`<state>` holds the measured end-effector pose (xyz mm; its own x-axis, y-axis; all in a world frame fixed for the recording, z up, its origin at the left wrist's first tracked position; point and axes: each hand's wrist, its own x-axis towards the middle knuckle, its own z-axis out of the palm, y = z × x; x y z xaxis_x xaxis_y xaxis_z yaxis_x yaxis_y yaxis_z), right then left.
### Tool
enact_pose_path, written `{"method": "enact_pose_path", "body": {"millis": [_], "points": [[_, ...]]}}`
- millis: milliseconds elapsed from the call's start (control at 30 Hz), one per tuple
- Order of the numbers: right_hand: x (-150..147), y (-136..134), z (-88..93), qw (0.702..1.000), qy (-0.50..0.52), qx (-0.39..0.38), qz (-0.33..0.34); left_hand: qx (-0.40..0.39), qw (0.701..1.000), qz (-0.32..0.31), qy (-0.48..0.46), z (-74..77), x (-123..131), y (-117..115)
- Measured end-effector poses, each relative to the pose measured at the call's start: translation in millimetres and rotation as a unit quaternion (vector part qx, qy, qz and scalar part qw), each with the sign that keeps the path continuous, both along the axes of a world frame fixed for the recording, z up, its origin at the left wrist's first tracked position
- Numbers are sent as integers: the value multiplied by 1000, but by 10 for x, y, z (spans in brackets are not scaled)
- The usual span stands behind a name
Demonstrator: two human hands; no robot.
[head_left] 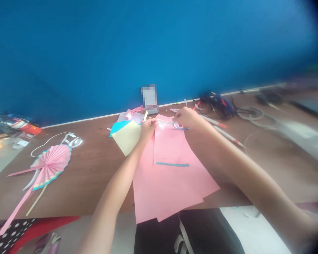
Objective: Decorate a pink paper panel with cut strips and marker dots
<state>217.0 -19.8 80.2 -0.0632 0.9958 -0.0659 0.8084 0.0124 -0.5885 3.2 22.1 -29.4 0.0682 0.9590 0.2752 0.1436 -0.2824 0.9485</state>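
Both my arms reach forward over a stack of pink paper sheets (169, 183) on the brown table (95, 165). My left hand (147, 128) is closed in a pinch on a thin pale stick (161, 120) at the far end of the sheets. My right hand (188, 118) is closed too, holding a curled blue paper strip (178, 127) against that stick. Another blue strip (172, 164) lies flat on the top pink sheet. Yellow and teal papers (125, 135) lie just left of my left hand.
A pink pleated paper fan (51, 164) with sticks lies at the left, white paper curls (71, 141) behind it. Pens (225, 132), black cables (219, 104) and white cords (254, 114) lie at the right. A blue wall stands behind. Pink sheets overhang the table's near edge.
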Motion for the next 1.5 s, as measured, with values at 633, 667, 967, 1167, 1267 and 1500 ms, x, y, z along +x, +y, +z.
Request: {"method": "enact_pose_path", "body": {"millis": [633, 667, 967, 1167, 1267, 1500], "points": [[47, 29, -1, 998, -64, 3, 14, -11, 999, -19, 40, 9, 2, -30], [48, 21, 7, 997, -72, -4, 17, -7, 999, -17, 49, -9, -1, -25], [104, -30, 87, 999, 1, 38, 21, -15, 998, -31, 49, -5, -5, -19], [19, -83, 145, 976, 204, 69, 25, 2, 998, -5, 57, 53, 8, -43], [-34, -81, 116, 969, 229, 81, 37, -17, 998, -17, 64, 35, 7, -25], [-76, -38, 3, 970, 217, 109, 23, -22, 1000, -13, 17, 24, -19, -3]]}}
